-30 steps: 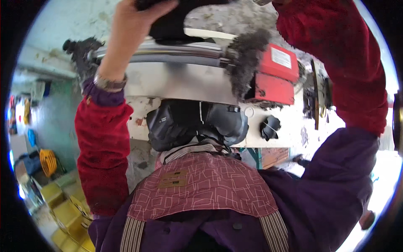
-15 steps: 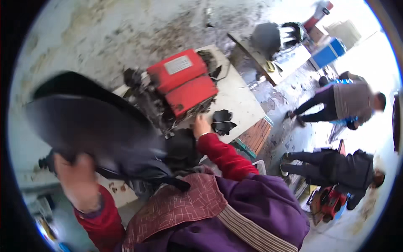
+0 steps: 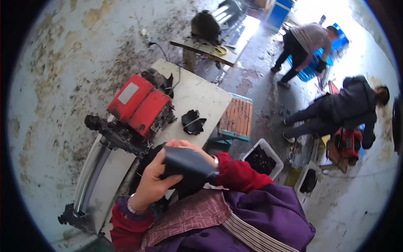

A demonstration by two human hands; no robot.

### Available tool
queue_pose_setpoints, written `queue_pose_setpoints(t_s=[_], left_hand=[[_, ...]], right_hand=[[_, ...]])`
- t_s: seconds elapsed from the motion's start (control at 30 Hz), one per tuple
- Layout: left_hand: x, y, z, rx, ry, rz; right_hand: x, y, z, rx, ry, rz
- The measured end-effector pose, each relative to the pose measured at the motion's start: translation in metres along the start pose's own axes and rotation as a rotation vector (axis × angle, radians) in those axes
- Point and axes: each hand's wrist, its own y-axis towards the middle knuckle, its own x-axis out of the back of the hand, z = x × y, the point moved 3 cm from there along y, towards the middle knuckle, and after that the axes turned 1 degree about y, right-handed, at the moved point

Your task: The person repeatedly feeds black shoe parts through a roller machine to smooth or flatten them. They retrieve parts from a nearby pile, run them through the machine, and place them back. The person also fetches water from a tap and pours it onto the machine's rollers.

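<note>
Since the last look, the left hand [image 3: 152,182] and the right hand [image 3: 200,152] have come close together in the head view, around a black sheet [image 3: 187,161]. The left hand pinches it, thumb and fingers closed on one side. The right hand is partly hidden behind it, so I cannot tell how tight its grip is. The black sheet is up in the air by the near edge of the white counter [image 3: 205,86]. A tied black bundle [image 3: 191,126] lies near that edge. A red machine [image 3: 140,105] sits by the far edge.
</note>
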Motion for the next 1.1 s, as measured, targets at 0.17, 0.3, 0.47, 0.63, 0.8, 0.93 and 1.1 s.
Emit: queue_pose_setpoints(t_s=[0.17, 0.3, 0.47, 0.63, 0.8, 0.93, 1.1], left_hand=[[-0.06, 0.008, 0.041, 0.223, -0.135, 0.225], [-0.113, 0.018, 0.048, 0.446, -0.213, 0.365], [-0.164, 0.062, 0.072, 0.124, 0.015, 0.137], [-0.246, 0.141, 0.077, -0.058, 0.642, 0.021], [-0.272, 0.23, 0.076, -0.138, 0.002, -0.15], [-0.27, 0.249, 0.059, -0.185, 0.222, -0.3], [-0.257, 0.298, 0.054, -0.295, 0.49, -0.352]], right_hand=[[0.031, -0.11, -0.024, 0.404, -0.201, -0.073], [0.034, -0.163, 0.013, 0.712, -0.379, -0.275], [0.057, -0.219, 0.086, 0.669, 0.394, -0.189], [0.073, -0.251, 0.151, 0.599, -0.485, -0.229], [0.155, -0.265, 0.182, 0.318, -0.624, -0.516], [0.21, -0.235, 0.22, 0.554, -0.377, -0.719], [0.3, -0.181, 0.246, 0.431, -0.431, -0.834]])
